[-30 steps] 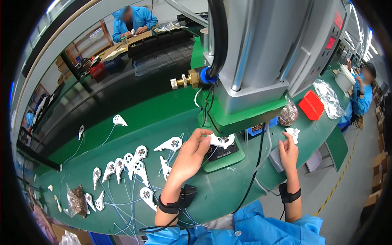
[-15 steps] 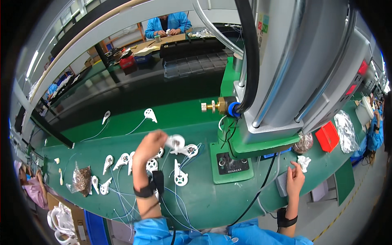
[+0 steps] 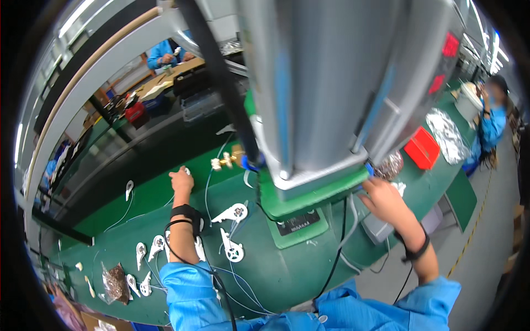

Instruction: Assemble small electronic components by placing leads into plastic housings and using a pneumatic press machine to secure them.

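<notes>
My left hand (image 3: 181, 182) reaches to the far side of the green bench, its fingers closed around the edge of a small white plastic part (image 3: 187, 171) that they mostly cover. Beyond it, another white part (image 3: 225, 129) lies at the dark surface with a thin cable trailing back. Beside the press (image 3: 326, 182), my right hand (image 3: 385, 199) is bent, thumb and index finger apart, with no object seen in it. It is close to a bag of small parts (image 3: 389, 165). Two white lever-shaped parts with wheels (image 3: 231, 213) (image 3: 233, 252) lie between my left arm and the press base (image 3: 298, 229).
More white cabled parts (image 3: 141, 256) and a bag of brown small pieces (image 3: 117, 282) lie at left. A red bin (image 3: 423, 148) and clear plastic wrap (image 3: 447, 135) sit at right. A brass valve (image 3: 223, 161) and hoses project from the press. Other people sit beyond.
My left hand has let go of the round white part, now lying farther off, and moved to another. My right hand has moved forward toward the press. The view has shifted.
</notes>
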A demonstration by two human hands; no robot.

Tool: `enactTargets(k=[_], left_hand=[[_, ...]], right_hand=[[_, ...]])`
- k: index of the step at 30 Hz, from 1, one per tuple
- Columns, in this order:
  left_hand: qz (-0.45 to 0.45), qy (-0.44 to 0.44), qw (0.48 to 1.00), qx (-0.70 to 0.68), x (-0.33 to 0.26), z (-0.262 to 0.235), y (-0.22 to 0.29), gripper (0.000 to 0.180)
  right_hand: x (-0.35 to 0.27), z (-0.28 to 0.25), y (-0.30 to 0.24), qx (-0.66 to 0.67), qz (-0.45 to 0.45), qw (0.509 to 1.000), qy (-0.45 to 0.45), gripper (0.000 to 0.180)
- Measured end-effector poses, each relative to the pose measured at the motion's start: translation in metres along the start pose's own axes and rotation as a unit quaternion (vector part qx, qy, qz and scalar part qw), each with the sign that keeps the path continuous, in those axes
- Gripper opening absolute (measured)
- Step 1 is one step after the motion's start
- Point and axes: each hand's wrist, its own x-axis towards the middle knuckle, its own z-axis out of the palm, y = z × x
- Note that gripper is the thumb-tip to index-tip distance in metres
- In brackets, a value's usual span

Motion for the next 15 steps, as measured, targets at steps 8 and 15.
enactTargets(k=[8, 15], left_hand=[[0.157, -0.1, 0.91, -0.37, -0.063, -0.105, -0.013, 0.028], [0.184, -0.124, 0.839, -0.496, -0.258, -0.163, 0.01, 0.014]], right_hand=[[0.113, 0.184, 0.129, -0.048, -0.02, 0.996, -0.076, 0.022], [0.092, 0.105, 0.071, 0.032, 0.026, 0.999, -0.001, 0.015]])
